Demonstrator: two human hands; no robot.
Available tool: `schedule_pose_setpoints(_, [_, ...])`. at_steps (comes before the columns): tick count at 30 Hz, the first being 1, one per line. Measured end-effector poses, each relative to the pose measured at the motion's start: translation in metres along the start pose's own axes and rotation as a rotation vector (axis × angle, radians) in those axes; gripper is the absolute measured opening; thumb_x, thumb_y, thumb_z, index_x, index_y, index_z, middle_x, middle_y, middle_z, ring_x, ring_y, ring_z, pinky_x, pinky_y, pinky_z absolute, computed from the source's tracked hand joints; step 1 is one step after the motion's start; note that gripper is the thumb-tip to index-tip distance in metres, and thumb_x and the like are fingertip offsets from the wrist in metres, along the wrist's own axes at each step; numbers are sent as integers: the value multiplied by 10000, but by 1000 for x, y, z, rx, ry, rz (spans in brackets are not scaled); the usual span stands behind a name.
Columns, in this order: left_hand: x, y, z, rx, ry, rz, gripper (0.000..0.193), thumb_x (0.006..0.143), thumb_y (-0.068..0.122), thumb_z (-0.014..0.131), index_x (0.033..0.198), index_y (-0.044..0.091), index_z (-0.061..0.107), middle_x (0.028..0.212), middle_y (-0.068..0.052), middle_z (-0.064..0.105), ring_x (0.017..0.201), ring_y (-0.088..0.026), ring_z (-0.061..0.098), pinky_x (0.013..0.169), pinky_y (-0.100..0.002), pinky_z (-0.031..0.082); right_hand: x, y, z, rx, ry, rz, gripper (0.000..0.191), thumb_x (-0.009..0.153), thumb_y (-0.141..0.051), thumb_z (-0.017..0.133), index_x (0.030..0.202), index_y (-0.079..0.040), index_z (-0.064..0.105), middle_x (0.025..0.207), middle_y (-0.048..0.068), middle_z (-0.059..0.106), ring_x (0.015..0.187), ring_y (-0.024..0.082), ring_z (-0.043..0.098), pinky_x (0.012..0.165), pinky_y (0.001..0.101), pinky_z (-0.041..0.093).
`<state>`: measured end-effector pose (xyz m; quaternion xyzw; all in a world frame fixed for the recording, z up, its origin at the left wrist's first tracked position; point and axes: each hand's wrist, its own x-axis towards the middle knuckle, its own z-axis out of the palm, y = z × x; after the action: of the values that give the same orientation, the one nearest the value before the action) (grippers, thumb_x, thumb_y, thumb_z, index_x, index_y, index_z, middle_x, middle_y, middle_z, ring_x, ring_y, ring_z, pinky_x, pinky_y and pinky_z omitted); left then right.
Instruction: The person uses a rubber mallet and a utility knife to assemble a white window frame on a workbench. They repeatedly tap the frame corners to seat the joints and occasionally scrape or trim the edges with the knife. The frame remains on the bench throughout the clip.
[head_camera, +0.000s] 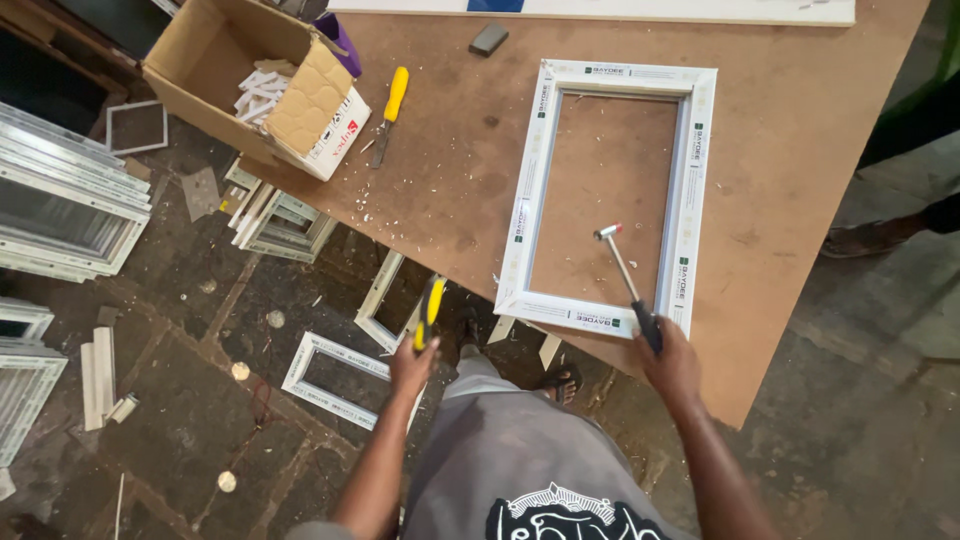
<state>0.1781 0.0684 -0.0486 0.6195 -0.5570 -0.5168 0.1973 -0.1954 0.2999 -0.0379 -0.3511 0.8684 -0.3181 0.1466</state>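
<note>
Right now the hammer (625, 275) is gripped in the right hand (668, 358), fingers clenched round its dark handle at the near edge of the table (450, 170). Its shaft slants up and away from the hand, and the small metal head hangs over the bare board inside the frame (690, 190), towards the frame's near right corner. Whether the head touches the board cannot be told.

The frame is a white rectangle of window profile lying flat on the table, long sides running away from the person, its near short side just at the table edge and right by the right hand.

The left hand (412, 365) is off the table, over the floor (180, 400), clenched on a tool (431, 312) with a yellow and black handle that sticks up from the fist. Its working end is hidden.

Further out on the table a screwdriver (392, 108) with a yellow handle lies left of the frame, well apart from it, with white chips scattered near it. Beside that, at the far left corner, sits an open cardboard box (300, 100) holding small white pieces. A small dark block (488, 39) lies near the far edge, and a long white board (700, 10) runs along that edge.

Below, the floor holds more white frames: two small ones (330, 375) just under the table edge near the left hand, a stack (60, 200) at the far left, and short white offcuts (100, 375). The person's sandalled foot (562, 380) shows under the table. Another person's foot (860, 238) shows at the right.
</note>
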Motion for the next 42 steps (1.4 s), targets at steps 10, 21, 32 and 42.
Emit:
schedule_pose_setpoints(10, [14, 79, 92, 224, -152, -12, 304, 905, 326, 761, 1061, 96, 639, 819, -65, 753, 607, -160, 728, 569, -323, 539, 5, -16, -3, -153, -49, -124, 440, 906, -409, 685, 1232, -126, 599, 1347, 66, 626, 1023, 386, 675, 768, 516, 554])
schedule_pose_setpoints(21, [11, 79, 110, -100, -91, -200, 236, 835, 149, 798, 988, 84, 631, 740, -69, 701, 580, -169, 694, 465, -330, 477, 0, -17, 0, -266, -105, 4, 529, 894, -493, 635, 1296, -153, 581, 1547, 111, 459, 1021, 427, 683, 794, 557, 565])
schedule_pose_setpoints(32, [44, 84, 95, -209, -112, -202, 216, 828, 105, 766, 980, 91, 613, 690, -40, 601, 487, -106, 512, 412, -319, 383, 19, -25, -8, -239, -278, 24, 411, 964, -453, 621, 1225, -136, 596, 1220, 164, 654, 1029, 416, 671, 829, 553, 537])
schedule_pose_setpoints(42, [168, 133, 27, -12, -114, -13, 266, 850, 185, 762, 1040, 88, 603, 773, -61, 607, 638, -208, 557, 539, -371, 419, -5, -108, 62, 53, -321, 18, 391, 938, -395, 680, 1166, -83, 620, 984, 198, 687, 905, 395, 671, 768, 501, 522])
